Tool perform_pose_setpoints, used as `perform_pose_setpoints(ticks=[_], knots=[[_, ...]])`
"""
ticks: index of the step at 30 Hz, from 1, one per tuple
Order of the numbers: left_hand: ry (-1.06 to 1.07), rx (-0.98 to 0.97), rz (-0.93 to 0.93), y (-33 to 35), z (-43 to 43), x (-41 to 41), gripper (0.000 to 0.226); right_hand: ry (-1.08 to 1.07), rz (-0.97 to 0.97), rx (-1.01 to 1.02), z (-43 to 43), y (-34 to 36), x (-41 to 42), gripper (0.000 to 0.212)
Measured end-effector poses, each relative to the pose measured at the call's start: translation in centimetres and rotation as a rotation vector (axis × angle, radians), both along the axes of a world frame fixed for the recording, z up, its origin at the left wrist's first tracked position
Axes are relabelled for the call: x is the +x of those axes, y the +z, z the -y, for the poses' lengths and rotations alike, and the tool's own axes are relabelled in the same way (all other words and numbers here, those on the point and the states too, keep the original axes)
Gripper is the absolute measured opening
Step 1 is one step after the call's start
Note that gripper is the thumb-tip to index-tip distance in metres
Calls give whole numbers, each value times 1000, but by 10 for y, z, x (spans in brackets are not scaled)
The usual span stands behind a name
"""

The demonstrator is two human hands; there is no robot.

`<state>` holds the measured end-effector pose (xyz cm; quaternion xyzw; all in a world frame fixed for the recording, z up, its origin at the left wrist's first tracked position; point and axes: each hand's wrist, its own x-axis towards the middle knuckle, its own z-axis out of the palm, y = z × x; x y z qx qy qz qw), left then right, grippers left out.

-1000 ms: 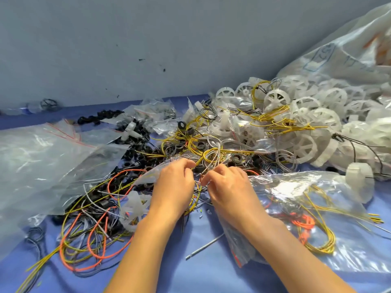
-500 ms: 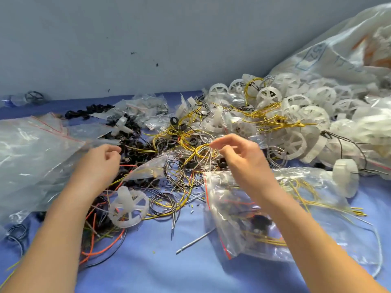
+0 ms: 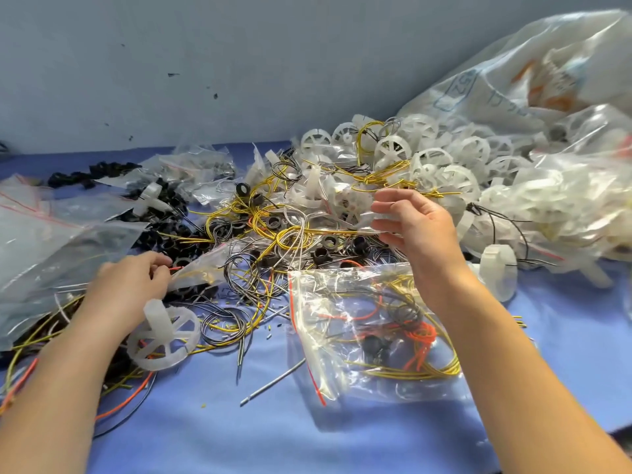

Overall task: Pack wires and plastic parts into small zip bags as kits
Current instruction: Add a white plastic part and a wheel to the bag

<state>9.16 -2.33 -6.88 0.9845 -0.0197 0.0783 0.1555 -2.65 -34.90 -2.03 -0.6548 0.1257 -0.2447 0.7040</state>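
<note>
My left hand (image 3: 126,285) lies low on the left and pinches the end of an orange wire (image 3: 176,267) beside a small clear zip bag (image 3: 201,268). My right hand (image 3: 417,230) hovers over the tangle of yellow, black and grey wire coils (image 3: 290,234), fingers spread. Its fingertips are at a piece of clear film on the pile. A filled zip bag (image 3: 342,302) with a red seal strip lies on the blue table below the right hand. It holds yellow and orange wires and black parts. A white plastic wheel (image 3: 164,336) sits by my left wrist.
White plastic wheels (image 3: 444,159) are heaped at the back right against a big plastic sack (image 3: 547,80). Black rings (image 3: 328,241) are scattered in the wires. A large clear bag (image 3: 44,241) lies at the left. A thin metal rod (image 3: 273,381) rests on the blue table (image 3: 239,432).
My hands parted from the middle. The left went left and down to the orange wire. The right rose toward the back right and its fingers spread. The filled bag now lies flat.
</note>
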Motion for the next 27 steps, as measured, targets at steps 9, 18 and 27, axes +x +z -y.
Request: perform_pose_setpoints(ticks=[9,18,27], knots=[[-10,-70,-14,3,6,-3,30,-3,-314,-938,-9,-33,7,31],[-99,-300,83,40,35,-14,23,1,-419,-1115,-15,-44,15,30],[-288,-246,80,32,111,-29,27,-57,-412,-1072,-9,-46,16,29]])
